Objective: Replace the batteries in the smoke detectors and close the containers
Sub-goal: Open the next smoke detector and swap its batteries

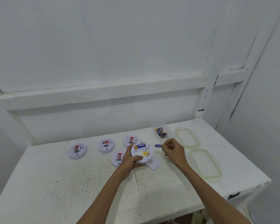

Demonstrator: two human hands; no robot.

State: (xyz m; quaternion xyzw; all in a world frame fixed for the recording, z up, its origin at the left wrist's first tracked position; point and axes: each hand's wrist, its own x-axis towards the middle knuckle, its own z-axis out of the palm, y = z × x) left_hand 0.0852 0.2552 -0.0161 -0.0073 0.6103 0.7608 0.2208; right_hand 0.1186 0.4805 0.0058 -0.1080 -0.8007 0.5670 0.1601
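My left hand (131,160) grips a round white smoke detector (141,153), held back side up above the table, with one blue and yellow battery seated in its compartment. My right hand (174,150) pinches a small blue battery (158,145) just right of the detector, apart from it. Several other white detectors lie face up on the table, among them one at the far left (78,150), another (106,145) beside it and a third (118,157) partly behind my left hand. A clear open container (160,131) behind my right hand holds several batteries.
Two clear lids with green rims lie on the right of the white table: one (187,137) further back, one (205,164) nearer. A white backplate (154,164) lies under the held detector. The table's right edge (249,188) is close to the lids. A white wall stands behind.
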